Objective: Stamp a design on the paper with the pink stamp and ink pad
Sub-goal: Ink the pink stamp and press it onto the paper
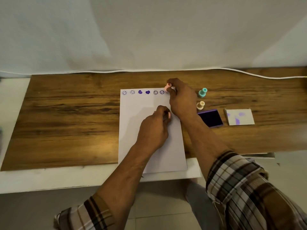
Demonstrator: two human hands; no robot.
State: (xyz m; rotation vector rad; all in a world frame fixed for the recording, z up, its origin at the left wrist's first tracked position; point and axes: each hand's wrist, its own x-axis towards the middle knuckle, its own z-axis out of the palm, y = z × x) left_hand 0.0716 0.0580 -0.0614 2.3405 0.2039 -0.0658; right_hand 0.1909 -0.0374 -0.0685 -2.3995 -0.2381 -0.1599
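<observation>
Pressing down at the far right corner of the white sheet of paper (149,130), the small pink plastic stamp (167,87) stands roughly upright, its long axis running from the sheet up into the fingers (172,90) of the right hand (181,100), which are pinched around its stem. It sits directly under those fingertips, just beyond the last of the row of purple stamped faces and hearts (143,92) along the sheet's top edge. The left hand (153,130) rests on the middle of the paper, nearer the person, its fingers curled around something small and pinkish that I cannot make out; it seems to pin the sheet. To the right of the stamping fingers, on the wooden bench (66,113), stand a teal stamp (202,92) and a cream stamp (200,105), then the open purple ink pad (211,118) and its white, ink-smudged lid (240,117). The right hand is plainly the working one; a straight lift looks best to avoid smearing.
</observation>
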